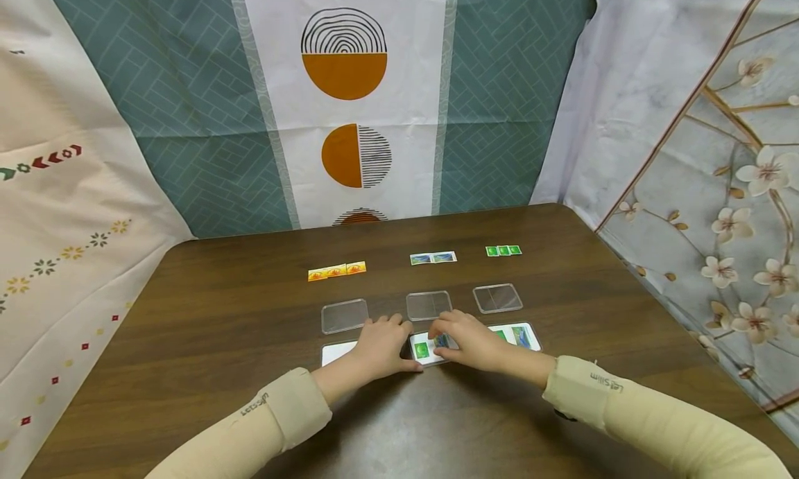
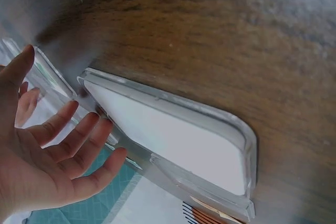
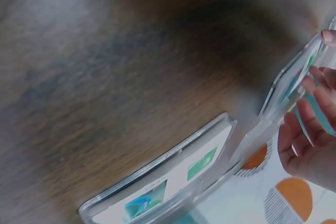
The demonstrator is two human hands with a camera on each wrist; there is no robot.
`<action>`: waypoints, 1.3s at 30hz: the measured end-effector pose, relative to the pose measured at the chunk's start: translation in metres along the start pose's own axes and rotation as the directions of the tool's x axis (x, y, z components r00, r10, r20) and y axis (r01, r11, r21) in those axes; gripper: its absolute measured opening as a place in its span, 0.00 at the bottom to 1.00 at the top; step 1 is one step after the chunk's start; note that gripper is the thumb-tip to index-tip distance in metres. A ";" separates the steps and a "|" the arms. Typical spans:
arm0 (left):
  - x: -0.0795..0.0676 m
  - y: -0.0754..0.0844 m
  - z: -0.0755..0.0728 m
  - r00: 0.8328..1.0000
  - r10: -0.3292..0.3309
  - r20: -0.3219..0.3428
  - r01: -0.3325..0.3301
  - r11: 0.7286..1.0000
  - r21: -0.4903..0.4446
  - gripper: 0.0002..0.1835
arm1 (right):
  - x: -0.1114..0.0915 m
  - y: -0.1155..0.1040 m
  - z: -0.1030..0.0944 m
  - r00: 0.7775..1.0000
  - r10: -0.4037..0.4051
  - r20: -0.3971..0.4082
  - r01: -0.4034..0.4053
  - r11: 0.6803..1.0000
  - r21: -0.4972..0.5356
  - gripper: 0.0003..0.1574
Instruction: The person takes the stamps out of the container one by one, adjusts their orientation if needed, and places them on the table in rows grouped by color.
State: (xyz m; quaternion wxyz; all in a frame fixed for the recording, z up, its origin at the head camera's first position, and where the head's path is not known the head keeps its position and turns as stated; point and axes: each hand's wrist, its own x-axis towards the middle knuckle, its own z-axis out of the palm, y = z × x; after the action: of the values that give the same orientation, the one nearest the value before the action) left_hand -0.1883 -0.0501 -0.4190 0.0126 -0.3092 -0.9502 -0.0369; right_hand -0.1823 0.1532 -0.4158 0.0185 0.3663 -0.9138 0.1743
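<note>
In the head view, a shallow clear case (image 1: 431, 360) lies at centre with a white card inside. On the card are a green stamp (image 1: 422, 350) and, to its right, a blue stamp (image 1: 442, 341). My right hand (image 1: 469, 342) reaches over the case, thumb and index finger at either side of the blue stamp, which lies flat. At the case's left edge is my left hand (image 1: 382, 349), thumb by the near corner. The left wrist view shows its fingers (image 2: 86, 135) spread and holding nothing. Fingers (image 3: 310, 124) of the right hand look loosely bent in the right wrist view.
A case with a blank white card (image 2: 168, 135) lies left; another with green and blue stamps (image 3: 144, 203) lies right. Behind them are three clear lids (image 1: 345, 316). Farther back lie orange stamps (image 1: 336, 271), blue stamps (image 1: 433, 258) and green stamps (image 1: 503, 250).
</note>
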 end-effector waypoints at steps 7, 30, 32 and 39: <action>0.000 -0.001 0.005 1.000 -0.020 0.011 0.021 0.999 -0.035 0.37 | 0.006 -0.005 0.004 1.000 0.030 0.009 -0.029 0.999 -0.030 0.13; -0.006 -0.002 0.012 0.999 -0.007 -0.038 0.006 0.999 -0.033 0.35 | 0.013 0.003 0.014 0.986 0.161 0.049 -0.167 0.972 0.168 0.18; -0.006 -0.002 0.011 0.999 -0.009 -0.039 0.007 0.999 -0.045 0.34 | 0.013 0.003 0.015 0.983 0.177 0.048 -0.183 0.967 0.178 0.18; -0.005 -0.002 0.010 0.999 -0.011 -0.036 0.009 0.997 -0.073 0.32 | 0.014 0.000 0.017 0.972 0.231 0.047 -0.235 0.947 0.219 0.15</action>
State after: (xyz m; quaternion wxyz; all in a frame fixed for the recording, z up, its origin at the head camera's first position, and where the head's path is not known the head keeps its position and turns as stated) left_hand -0.1852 -0.0540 -0.4288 0.0183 -0.3039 -0.9494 -0.0773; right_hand -0.1906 0.1385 -0.4298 -0.0529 0.2573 -0.9254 0.2731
